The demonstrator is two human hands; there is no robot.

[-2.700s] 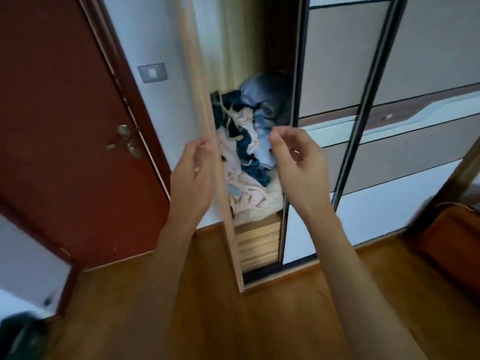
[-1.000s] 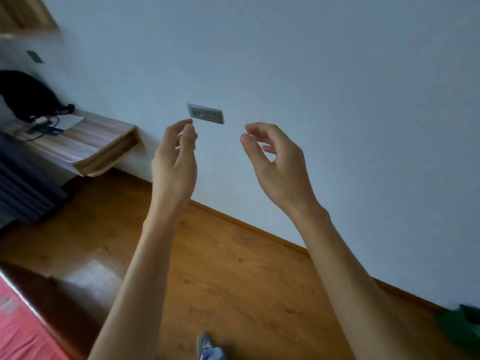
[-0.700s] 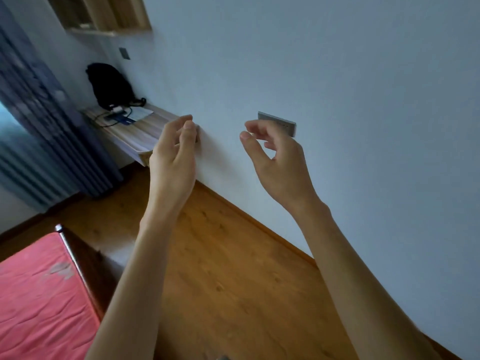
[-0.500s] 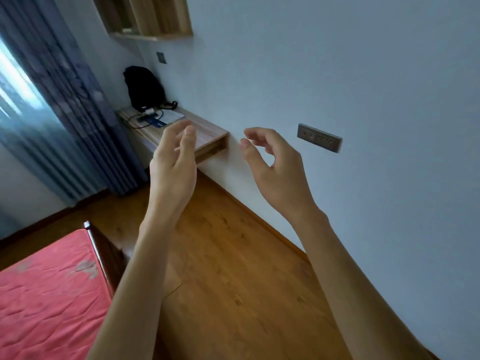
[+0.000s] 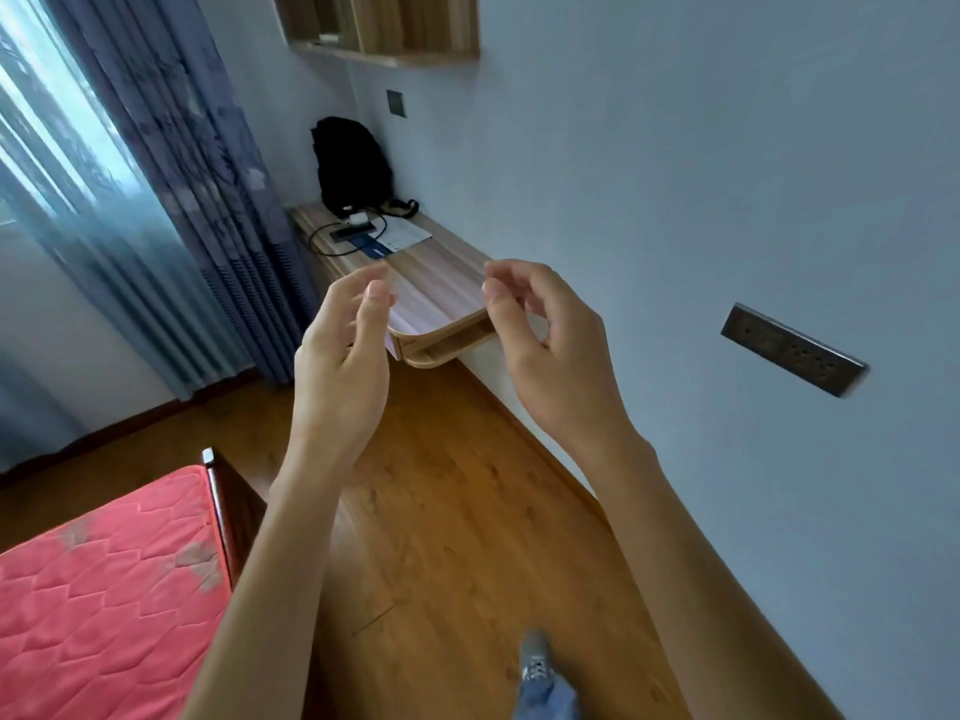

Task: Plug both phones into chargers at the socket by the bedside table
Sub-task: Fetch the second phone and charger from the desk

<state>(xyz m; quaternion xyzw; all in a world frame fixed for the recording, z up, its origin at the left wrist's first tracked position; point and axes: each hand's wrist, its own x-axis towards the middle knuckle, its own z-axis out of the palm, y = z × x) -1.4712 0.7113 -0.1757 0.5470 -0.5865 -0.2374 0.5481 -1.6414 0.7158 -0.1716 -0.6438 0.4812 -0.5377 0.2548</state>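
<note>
**A:** What does each grip have in it?

**B:** Nothing. The left hand (image 5: 343, 356) and the right hand (image 5: 550, 356) are raised side by side. The palms are turned toward each other, the fingers loosely curled and the thumbs near the forefingers. Both grips are slack and empty.

**A:** Why hold them up like that?

**B:** I'd guess they're kept ready on the walk over. A shoe (image 5: 537, 667) is stepping along the floor (image 5: 441, 537), pointed at the worktop (image 5: 441, 272) just beyond the fingertips.

**A:** And the phones?

**B:** There's a dark flat slab that looks like a phone (image 5: 353, 233) at the far end of the worktop, below a black backpack (image 5: 353, 168). A white charger block (image 5: 357, 218) lies just beside it, and a black cable (image 5: 319, 246) loops off toward the left edge. I can't tell whether a second phone is there.

**A:** Where's the socket?

**B:** A long socket strip (image 5: 792, 350) is on the wall to the right, well apart from the phone. A small dark plate (image 5: 396, 102) sits on the wall above the backpack, too small to read. The charger lies close beneath it, which suggests it gets plugged in up there.

**A:** How far along is the task?

**B:** It's barely begun, I'd say, since I see nothing plugged in.
</note>
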